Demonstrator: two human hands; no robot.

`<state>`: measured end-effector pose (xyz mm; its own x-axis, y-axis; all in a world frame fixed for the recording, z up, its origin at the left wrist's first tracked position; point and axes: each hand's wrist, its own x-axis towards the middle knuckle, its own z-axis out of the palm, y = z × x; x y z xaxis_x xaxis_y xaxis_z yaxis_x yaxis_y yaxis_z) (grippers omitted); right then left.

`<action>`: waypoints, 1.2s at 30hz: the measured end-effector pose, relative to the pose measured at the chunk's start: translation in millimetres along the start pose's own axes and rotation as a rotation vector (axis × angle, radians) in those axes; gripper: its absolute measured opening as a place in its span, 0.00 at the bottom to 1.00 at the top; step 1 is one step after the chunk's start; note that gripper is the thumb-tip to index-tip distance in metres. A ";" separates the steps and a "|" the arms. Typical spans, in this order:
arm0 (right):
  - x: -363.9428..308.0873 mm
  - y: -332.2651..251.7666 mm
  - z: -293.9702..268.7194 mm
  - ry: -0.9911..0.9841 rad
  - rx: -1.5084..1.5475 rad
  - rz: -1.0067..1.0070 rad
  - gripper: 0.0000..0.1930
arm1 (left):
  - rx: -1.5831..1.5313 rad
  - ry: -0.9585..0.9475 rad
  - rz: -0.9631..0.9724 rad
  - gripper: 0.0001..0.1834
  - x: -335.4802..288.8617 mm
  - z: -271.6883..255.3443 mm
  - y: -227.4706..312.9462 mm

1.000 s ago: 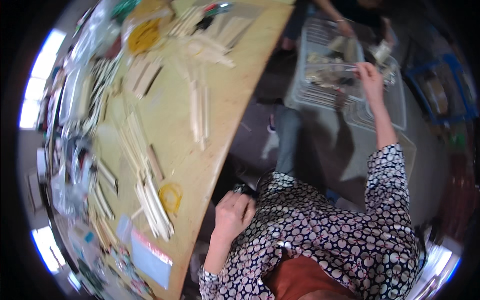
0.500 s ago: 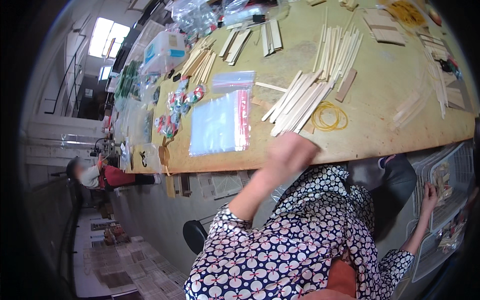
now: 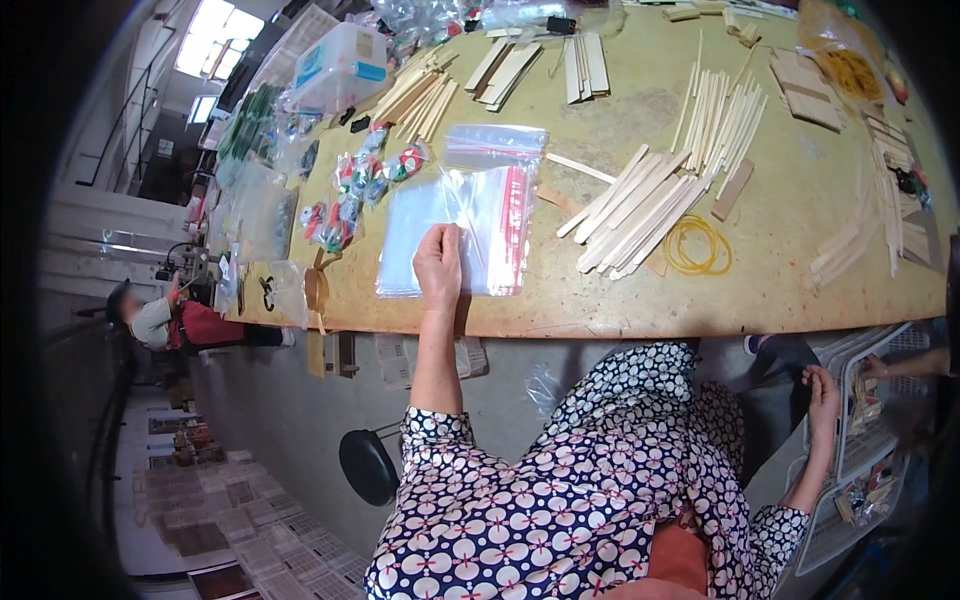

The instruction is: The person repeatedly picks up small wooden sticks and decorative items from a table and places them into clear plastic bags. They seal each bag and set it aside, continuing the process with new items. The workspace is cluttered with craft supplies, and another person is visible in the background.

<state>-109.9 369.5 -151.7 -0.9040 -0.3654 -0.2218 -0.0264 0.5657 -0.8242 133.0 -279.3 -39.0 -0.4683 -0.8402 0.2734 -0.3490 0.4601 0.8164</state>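
Note:
A stack of clear zip bags (image 3: 412, 225) with red-edged tops lies on the table near its front edge. My left hand (image 3: 437, 262) is over the middle of this stack, fingers closed; the plastic above the fingertips is creased, and the hand appears to pinch the top bag. Below the table edge at the right, my right hand (image 3: 823, 398) is raised beside a white wire basket (image 3: 842, 440), its fingers curled together. Whatever lies between those fingers is too small to make out. Another person's hand (image 3: 875, 368) reaches in over the basket from the right.
Flat wooden sticks (image 3: 635, 215) lie fanned out right of the bags, beside yellow rubber bands (image 3: 697, 246). Thinner sticks (image 3: 720, 120), small bagged red-and-green parts (image 3: 350, 185) and a clear plastic box (image 3: 340, 65) are farther back. A black stool (image 3: 368, 467) stands below.
My left hand has moved left, from the table edge below the sticks onto the clear bags. My right hand has shifted left from over the basket. Another person's hand has come in there.

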 end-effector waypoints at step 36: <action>-88.2 -143.5 114.4 0.082 0.799 0.211 0.10 | -0.294 -1.489 0.190 0.07 -238.3 193.1 168.9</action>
<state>22.3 236.0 -73.5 -0.8849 -0.2379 -0.4003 0.4306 -0.0904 -0.8980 29.0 54.1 -64.4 -0.9126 0.3482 -0.2145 -0.1075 0.3019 0.9473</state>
